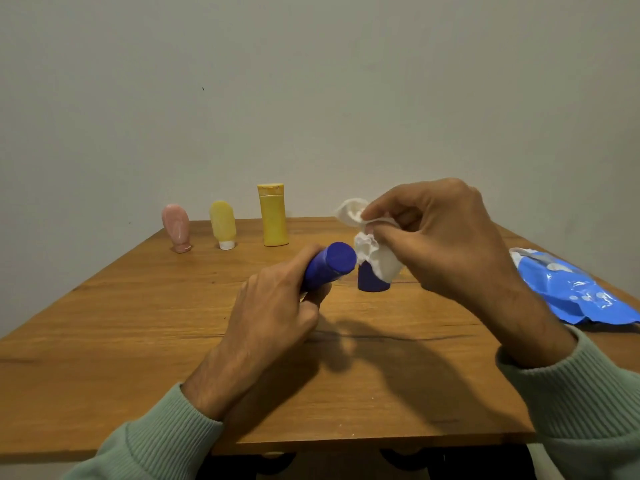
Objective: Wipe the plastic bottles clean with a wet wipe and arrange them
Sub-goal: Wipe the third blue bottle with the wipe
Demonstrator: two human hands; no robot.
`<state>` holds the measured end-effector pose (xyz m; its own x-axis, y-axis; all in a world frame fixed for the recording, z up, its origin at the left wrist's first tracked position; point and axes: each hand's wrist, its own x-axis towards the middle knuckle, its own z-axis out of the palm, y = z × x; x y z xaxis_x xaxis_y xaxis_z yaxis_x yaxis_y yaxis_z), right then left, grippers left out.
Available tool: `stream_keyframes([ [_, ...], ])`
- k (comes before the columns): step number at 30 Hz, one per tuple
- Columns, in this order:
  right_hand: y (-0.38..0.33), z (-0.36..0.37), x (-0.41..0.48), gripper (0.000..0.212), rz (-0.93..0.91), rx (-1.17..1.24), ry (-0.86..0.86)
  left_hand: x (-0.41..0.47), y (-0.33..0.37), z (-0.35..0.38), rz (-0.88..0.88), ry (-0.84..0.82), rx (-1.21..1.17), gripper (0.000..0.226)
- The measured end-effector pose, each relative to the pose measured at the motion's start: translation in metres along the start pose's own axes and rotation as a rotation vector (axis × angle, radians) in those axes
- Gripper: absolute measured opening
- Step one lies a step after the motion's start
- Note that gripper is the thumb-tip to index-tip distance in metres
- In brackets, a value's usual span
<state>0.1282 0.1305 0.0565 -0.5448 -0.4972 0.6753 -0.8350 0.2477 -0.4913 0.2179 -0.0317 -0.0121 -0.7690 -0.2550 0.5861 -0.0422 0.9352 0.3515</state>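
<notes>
Bottles total 5; left hand grips 1 blue bottle, right hand pinches 1 wet wipe.

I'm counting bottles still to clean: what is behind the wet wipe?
Behind the wet wipe, pinched in the right hand, a dark blue container stands on the table. Only its lower part shows; its top is covered, so its full shape cannot be told.
</notes>
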Motion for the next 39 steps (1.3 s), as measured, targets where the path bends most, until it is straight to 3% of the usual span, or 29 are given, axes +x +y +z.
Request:
stream_keyframes([
  [10, -0.016, 0.001, -0.008, 0.018, -0.098, 0.141, -0.219, -0.003, 0.005, -0.002, -0.044, -0.023, 0.108, 0.043],
  [17, -0.021, 0.007, -0.014, 0.018, -0.240, -0.069, -0.215, -0.007, 0.015, -0.003, -0.047, -0.067, 0.331, 0.025],
  [21, -0.024, 0.008, -0.015, 0.023, -0.240, -0.234, -0.329, -0.007, 0.014, -0.004, -0.037, -0.069, 0.412, 0.030],
  [27, -0.016, 0.014, -0.010, 0.022, -0.144, -0.308, -0.233, -0.009, 0.015, 0.001, 0.048, -0.108, 0.395, 0.057],
  [30, -0.003, 0.006, -0.002, 0.017, 0.080, -0.070, -0.207, -0.009, 0.014, 0.004, 0.068, -0.100, 0.366, 0.063],
  [35, 0.009, -0.001, 0.007, 0.008, 0.458, 0.537, -0.355, -0.008, 0.010, 0.005, 0.067, -0.067, 0.088, 0.061],
  [39, 0.015, 0.004, 0.007, 0.011, 0.561, 0.737, -0.416, 0.000, 0.007, 0.000, -0.091, -0.087, -0.218, 0.037],
])
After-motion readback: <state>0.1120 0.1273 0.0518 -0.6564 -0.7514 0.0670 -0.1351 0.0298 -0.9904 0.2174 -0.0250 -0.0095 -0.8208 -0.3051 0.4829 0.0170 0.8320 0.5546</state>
